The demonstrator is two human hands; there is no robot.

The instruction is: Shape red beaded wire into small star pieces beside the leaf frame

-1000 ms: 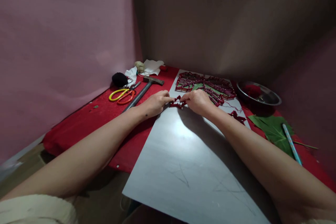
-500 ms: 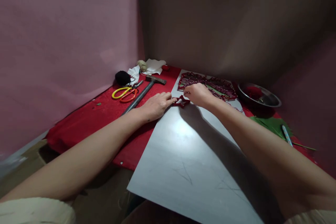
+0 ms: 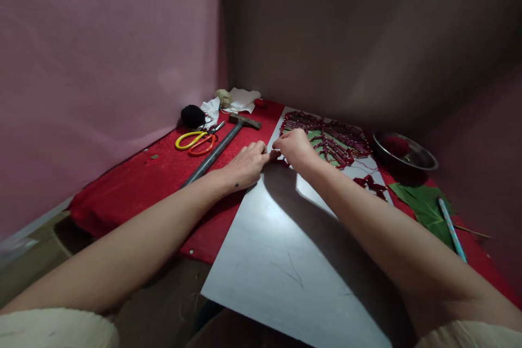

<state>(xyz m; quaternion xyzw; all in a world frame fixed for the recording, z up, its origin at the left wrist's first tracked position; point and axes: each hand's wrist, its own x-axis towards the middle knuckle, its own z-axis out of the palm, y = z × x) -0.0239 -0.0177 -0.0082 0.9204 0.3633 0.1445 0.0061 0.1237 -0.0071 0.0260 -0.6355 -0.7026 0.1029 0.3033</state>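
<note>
Around a small star of nails wound with dark red yarn (image 3: pixel 281 160), both my hands are close together on the white board (image 3: pixel 261 239). My left hand (image 3: pixel 249 164) rests at the board's left edge with bent fingers, its index fingertip against the star's left side; what else it may grip is hidden. My right hand (image 3: pixel 294 147) is just above the star, thumb and fingers pinched on the red yarn, whose strand is mostly hidden. Behind it lies a large leaf-like figure (image 3: pixel 345 141) of nails and dark red yarn. A second red star (image 3: pixel 370 186) shows beside my right forearm.
On the red cloth (image 3: pixel 134 190) at left lie a hammer (image 3: pixel 220 149), yellow-and-orange scissors (image 3: pixel 199 141), black yarn (image 3: pixel 193 116) and cream yarn (image 3: pixel 223 98). At right are a metal bowl (image 3: pixel 426 162) holding red yarn (image 3: pixel 396 147), a green leaf (image 3: pixel 424 206) and a pen (image 3: pixel 452 228).
My right hand has moved left and a little closer, over the star, covering more of it. My left hand stays by the star. The second star has come into sight beside my right forearm.
</note>
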